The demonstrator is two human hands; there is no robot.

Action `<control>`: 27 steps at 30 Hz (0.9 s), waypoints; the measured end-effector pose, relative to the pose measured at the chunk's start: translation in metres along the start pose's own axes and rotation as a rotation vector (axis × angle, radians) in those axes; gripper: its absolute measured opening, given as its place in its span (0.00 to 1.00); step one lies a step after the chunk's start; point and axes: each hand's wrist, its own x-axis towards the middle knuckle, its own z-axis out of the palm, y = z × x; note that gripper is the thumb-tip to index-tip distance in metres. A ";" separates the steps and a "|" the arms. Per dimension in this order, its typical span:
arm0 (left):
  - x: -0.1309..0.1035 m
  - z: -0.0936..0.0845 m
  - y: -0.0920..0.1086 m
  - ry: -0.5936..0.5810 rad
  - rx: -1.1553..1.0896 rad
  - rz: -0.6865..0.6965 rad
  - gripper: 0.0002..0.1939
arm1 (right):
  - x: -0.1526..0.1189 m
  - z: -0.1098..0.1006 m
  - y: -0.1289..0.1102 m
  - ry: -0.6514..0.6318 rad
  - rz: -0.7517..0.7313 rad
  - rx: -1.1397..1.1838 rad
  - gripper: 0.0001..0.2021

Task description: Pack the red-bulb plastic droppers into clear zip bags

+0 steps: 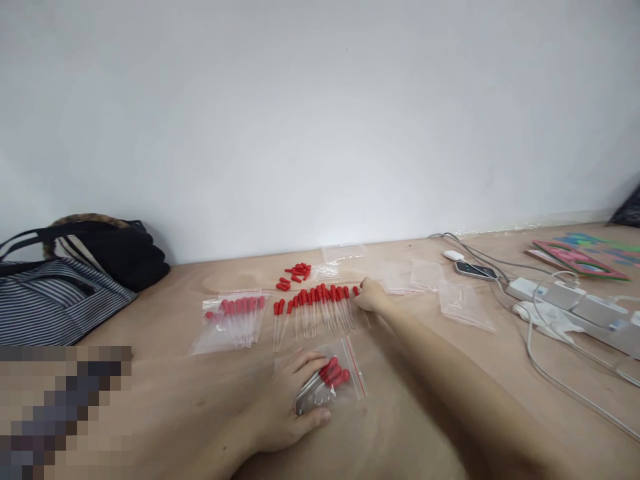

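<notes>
My left hand (285, 403) lies over a clear zip bag (353, 383), its fingers and thumb around the glass tubes of several red-bulbed droppers (333, 373) inside. At the right end of a loose row of droppers (320, 297), my right hand (371, 297) has its fingers closed on one dropper (356, 291); its red bulb shows beside the fingertips, and most of its tube is hidden. To the left of the row lies another zip bag (210, 337) with several droppers in it.
Loose red bulbs (300, 269) and a bundle of glass tubes (326, 270) lie behind the row. Flat bags (463, 303) spread to the right. Farther right are a phone-like device (475, 269), a power strip (560, 293) and cables. A striped bag (60, 293) stands left, against the wall.
</notes>
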 end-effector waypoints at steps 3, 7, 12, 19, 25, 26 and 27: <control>0.001 -0.001 0.002 -0.001 0.007 0.002 0.30 | -0.005 -0.013 0.004 -0.067 0.087 0.068 0.15; 0.000 0.001 -0.001 0.006 0.012 0.018 0.30 | -0.027 -0.038 0.015 -0.150 0.055 0.221 0.15; 0.000 0.000 -0.001 0.007 -0.003 -0.005 0.30 | -0.066 -0.056 0.027 -0.216 -0.061 0.555 0.16; 0.003 -0.003 0.005 -0.009 -0.017 -0.007 0.29 | -0.096 -0.028 0.034 -0.028 0.020 0.914 0.25; 0.002 -0.002 0.004 -0.013 -0.004 0.005 0.30 | -0.107 -0.003 0.035 -0.019 -0.007 0.977 0.23; 0.003 -0.003 0.004 -0.015 -0.003 0.000 0.30 | -0.110 -0.001 0.034 -0.029 0.000 0.994 0.23; 0.003 -0.003 0.005 -0.018 -0.002 -0.005 0.29 | -0.113 0.001 0.033 -0.043 0.012 1.015 0.24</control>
